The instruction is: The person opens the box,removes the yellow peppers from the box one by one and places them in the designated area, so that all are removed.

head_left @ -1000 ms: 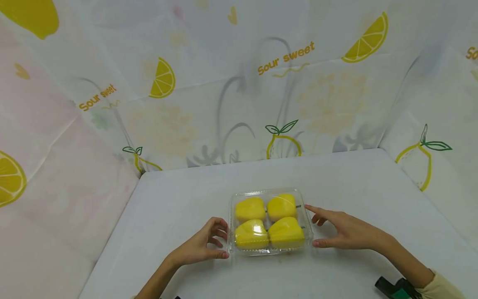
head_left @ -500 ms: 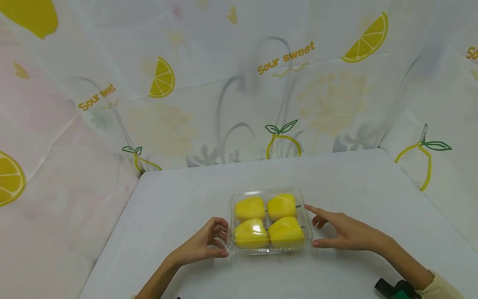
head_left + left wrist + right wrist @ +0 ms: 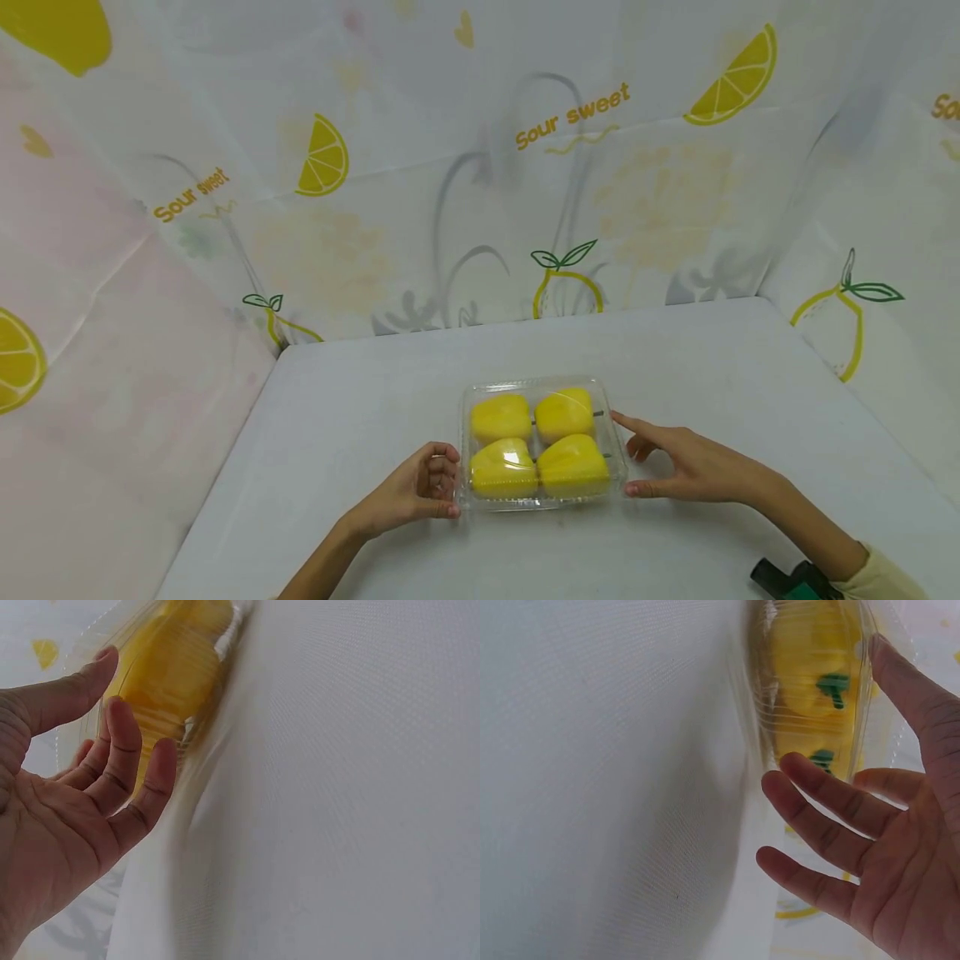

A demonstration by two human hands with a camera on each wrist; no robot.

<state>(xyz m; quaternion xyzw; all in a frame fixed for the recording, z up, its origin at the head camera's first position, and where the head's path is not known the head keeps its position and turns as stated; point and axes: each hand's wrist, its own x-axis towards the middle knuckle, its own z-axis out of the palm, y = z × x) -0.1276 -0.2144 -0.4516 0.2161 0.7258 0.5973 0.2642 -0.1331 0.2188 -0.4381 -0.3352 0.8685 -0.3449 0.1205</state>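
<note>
A clear plastic clamshell box [image 3: 542, 502] lies on the table with its lid down. Inside it sit several yellow bell peppers, among them a front right pepper [image 3: 573, 467]; green stems show through the wall in the right wrist view. My left hand [image 3: 408, 490] is at the box's left side, thumb and bent fingertips at the rim, not wrapped round it. On the opposite side my right hand [image 3: 693, 462] has its index fingertip and thumb against the right edge, the other fingers loosely bent. In the left wrist view the left palm [image 3: 67, 832] holds nothing.
The white table [image 3: 375, 392] extends round the box on all sides. Behind and beside it hangs a white cloth [image 3: 450, 208] printed with lemons. A black and green device [image 3: 798, 579] is at the right wrist, near the cream sleeve [image 3: 881, 575].
The left hand's fingers have shifted slightly down along the box's left edge. The box and the right hand stay in place; the whole head view has drifted very slightly.
</note>
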